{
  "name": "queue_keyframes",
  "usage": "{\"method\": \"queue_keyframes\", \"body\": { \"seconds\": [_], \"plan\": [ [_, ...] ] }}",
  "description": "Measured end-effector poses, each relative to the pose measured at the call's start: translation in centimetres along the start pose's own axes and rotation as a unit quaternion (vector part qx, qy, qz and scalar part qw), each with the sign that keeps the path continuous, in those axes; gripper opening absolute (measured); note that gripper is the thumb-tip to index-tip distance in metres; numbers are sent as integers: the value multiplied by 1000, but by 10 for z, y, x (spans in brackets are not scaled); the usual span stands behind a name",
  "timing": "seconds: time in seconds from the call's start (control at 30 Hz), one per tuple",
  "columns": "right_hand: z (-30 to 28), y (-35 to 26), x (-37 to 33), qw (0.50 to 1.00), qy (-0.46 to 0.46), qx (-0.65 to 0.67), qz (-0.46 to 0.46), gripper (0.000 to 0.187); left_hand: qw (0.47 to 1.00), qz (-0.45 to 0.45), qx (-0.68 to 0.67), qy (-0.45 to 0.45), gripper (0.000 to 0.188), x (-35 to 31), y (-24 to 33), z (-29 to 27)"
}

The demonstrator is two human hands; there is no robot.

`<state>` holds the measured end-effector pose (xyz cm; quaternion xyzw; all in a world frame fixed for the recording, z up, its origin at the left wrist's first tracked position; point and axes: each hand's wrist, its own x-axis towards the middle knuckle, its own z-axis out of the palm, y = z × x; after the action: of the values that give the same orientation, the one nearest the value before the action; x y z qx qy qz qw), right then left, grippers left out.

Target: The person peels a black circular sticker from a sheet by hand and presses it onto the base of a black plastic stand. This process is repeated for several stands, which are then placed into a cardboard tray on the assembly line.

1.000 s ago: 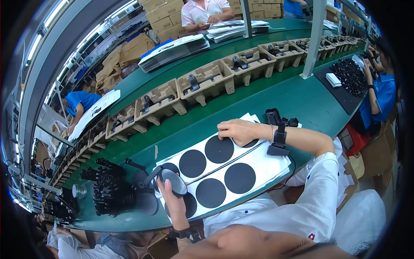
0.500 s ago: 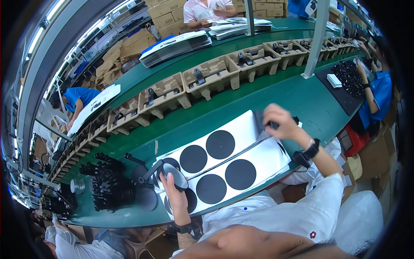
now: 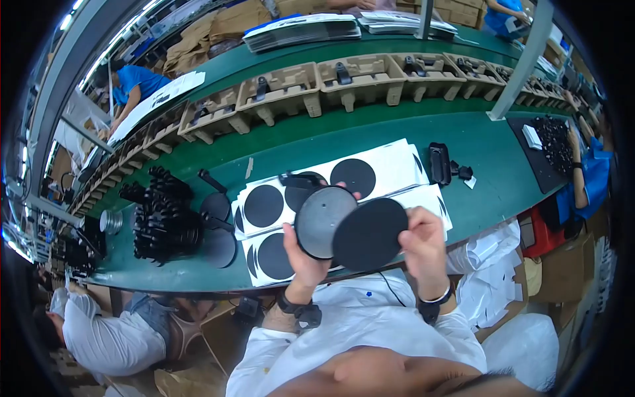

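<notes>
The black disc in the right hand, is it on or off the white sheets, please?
Off: the right hand holds the black disc by its edge, raised above the white sheets.

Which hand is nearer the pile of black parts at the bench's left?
Left. The left hand, holding a round grey base, is right of the pile; the right hand, pinching a black disc, is farther right, beyond base and disc.

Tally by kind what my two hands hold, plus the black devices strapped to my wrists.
Round grey plate, in the left hand: 1
Black disc, in the right hand: 1
Black wrist devices, one on each wrist: 2
Total: 4
</notes>
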<state>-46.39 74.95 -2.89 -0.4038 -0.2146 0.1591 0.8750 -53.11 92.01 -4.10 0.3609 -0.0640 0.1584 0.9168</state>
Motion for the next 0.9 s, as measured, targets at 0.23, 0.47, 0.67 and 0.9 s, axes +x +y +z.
{"method": "queue_keyframes", "body": {
  "seconds": [0.23, 0.47, 0.67, 0.9],
  "plan": [
    [28, 30, -6, 990, -9, 92, 107, 12, 1000, 7, 5, 9, 85, -13, 2, 11],
    [33, 39, -9, 993, 6, 82, 89, 11, 1000, 18, 15, 7, 85, -17, 5, 6],
    [37, 43, -8, 994, 5, 74, 77, 11, 999, 12, 47, 7, 87, -17, 9, 2],
    [49, 42, -9, 998, 19, 19, 49, 10, 998, 32, 55, -25, 84, -21, 18, 2]
  ]
}}
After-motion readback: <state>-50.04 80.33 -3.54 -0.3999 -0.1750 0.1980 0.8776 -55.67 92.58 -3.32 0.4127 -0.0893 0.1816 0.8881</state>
